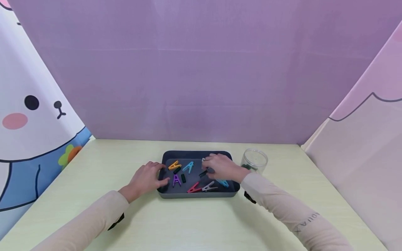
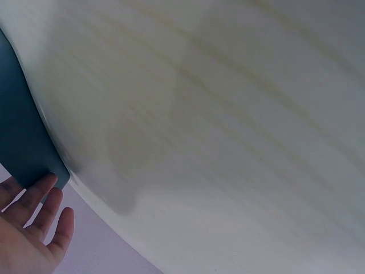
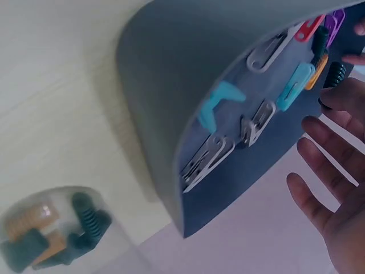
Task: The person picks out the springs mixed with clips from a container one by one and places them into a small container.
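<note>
A dark grey tray (image 1: 198,195) holds clothespins, among them a purple clothespin (image 1: 176,180), an orange clothespin (image 1: 174,165) and a red clothespin (image 1: 194,188). Dark ribbed cylinders lie among them, such as one cylinder (image 1: 183,178) near the purple clothespin. Over the tray's right half, my right hand (image 1: 223,166) pinches a small dark green ribbed cylinder (image 3: 336,74) between thumb and forefinger, its other fingers loosely extended. My left hand (image 1: 147,178) rests at the tray's left rim, fingers spread and thumb reaching over the edge.
Right of the tray stands a clear jar (image 1: 255,159), with dark green and orange ribbed pieces (image 3: 88,220) inside. The pale table (image 1: 201,223) meets a purple backdrop (image 1: 201,87) behind the tray, and printed cloths hang at both sides.
</note>
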`<action>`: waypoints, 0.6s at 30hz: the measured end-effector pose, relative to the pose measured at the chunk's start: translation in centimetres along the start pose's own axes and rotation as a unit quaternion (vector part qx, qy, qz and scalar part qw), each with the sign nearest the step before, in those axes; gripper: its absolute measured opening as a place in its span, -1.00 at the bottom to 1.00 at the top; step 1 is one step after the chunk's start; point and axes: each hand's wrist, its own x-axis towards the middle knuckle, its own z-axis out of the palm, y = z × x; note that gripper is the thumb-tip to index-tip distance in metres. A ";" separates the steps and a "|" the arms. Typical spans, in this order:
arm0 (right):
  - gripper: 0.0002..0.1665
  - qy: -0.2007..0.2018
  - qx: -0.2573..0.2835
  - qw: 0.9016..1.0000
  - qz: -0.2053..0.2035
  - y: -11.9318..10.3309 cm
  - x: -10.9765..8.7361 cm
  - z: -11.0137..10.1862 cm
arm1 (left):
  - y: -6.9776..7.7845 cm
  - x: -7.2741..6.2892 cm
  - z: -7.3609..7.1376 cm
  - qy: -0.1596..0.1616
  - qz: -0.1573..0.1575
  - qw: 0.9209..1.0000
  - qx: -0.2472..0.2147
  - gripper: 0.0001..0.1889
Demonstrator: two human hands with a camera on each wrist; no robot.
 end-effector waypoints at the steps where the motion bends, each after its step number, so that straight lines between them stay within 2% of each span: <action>1: -0.82 0.002 0.003 1.000 0.005 0.2 -0.2 0.0 | 0.0 0.0 0.0 0.000 0.000 1.000 0.000 -0.43; 11: -0.84 0.029 0.003 0.999 0.046 2.0 -1.8 -1.6 | 0.1 0.1 0.0 -0.002 -0.001 1.000 0.002 -0.43; 18: -0.84 0.022 0.026 0.995 0.097 3.3 -3.1 -2.8 | 0.2 0.2 0.0 -0.005 -0.004 1.000 -0.002 -0.42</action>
